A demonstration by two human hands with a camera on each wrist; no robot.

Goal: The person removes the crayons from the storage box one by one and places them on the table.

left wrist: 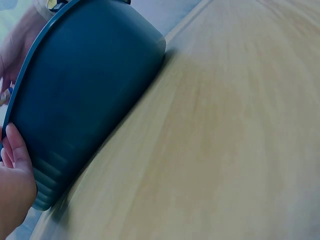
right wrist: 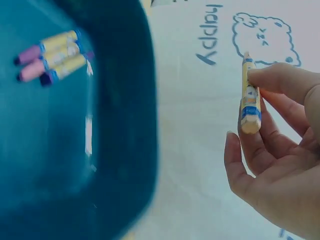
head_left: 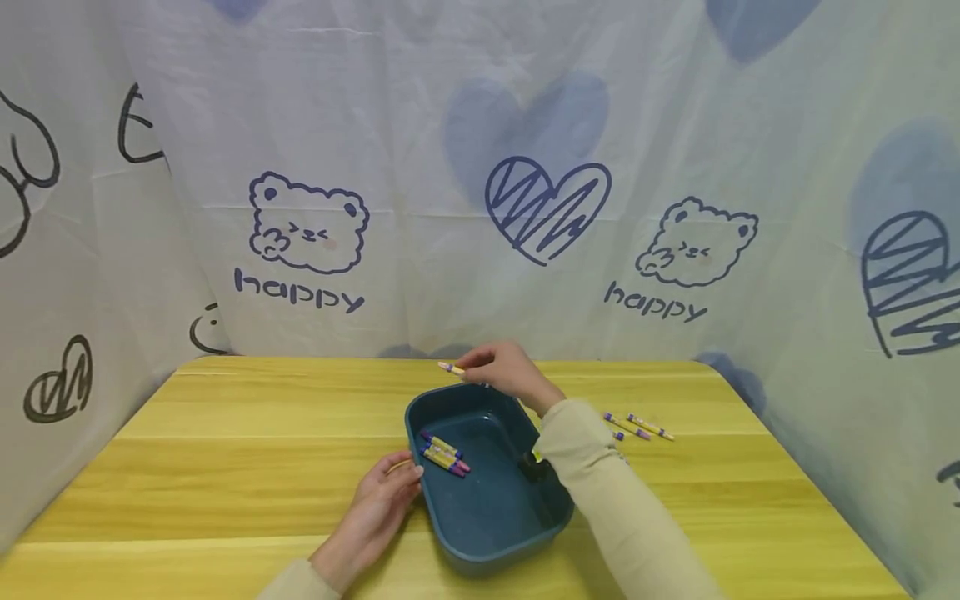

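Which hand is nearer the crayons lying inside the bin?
Left. The left hand holds the bin beside those crayons; the right hand, farther off at the bin's far end, pinches another crayon.

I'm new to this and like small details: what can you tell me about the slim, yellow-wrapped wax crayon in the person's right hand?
The slim, yellow-wrapped wax crayon has printed markings and a blue band near each end. Its pale peach ends differ: one narrows to a tip, the other looks blunt. The right hand pinches it between thumb and fingers, in the air by the far rim of the dark teal, plastic-looking bin.
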